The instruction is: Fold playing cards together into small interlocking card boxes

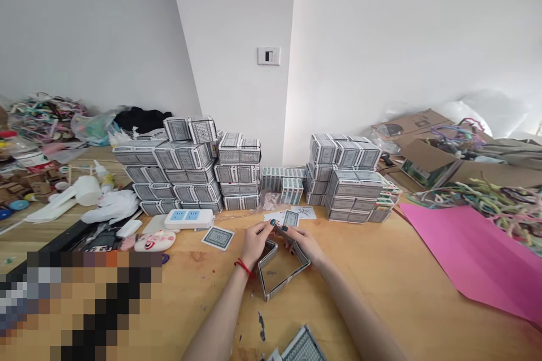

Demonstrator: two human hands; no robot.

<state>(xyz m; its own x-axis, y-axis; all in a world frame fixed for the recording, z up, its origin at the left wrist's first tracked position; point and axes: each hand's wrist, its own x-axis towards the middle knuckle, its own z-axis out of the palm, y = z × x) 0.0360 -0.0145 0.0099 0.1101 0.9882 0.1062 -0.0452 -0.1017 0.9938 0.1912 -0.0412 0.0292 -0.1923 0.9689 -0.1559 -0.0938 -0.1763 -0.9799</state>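
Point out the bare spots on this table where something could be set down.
Bare wood lies between the right hand and the pink paper sheet, and near the table edge left of the left hand. The back is crowded with card box stacks; the left with clutter.

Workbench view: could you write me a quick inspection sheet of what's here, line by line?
Surface: wooden table, pale, with small dark marks near the front edge.
Job's things: square frame of playing cards standing on edge; loose cards beside it.
Clutter: stacks of card boxes at the back, pink paper sheet on the right, cardboard boxes with tangled strips, white mask.
Grippers: left hand and right hand both grip the frame's far corner.
Cables: white power strip; its cord is not clear.
Surroundings: white walls, wall switch panel.
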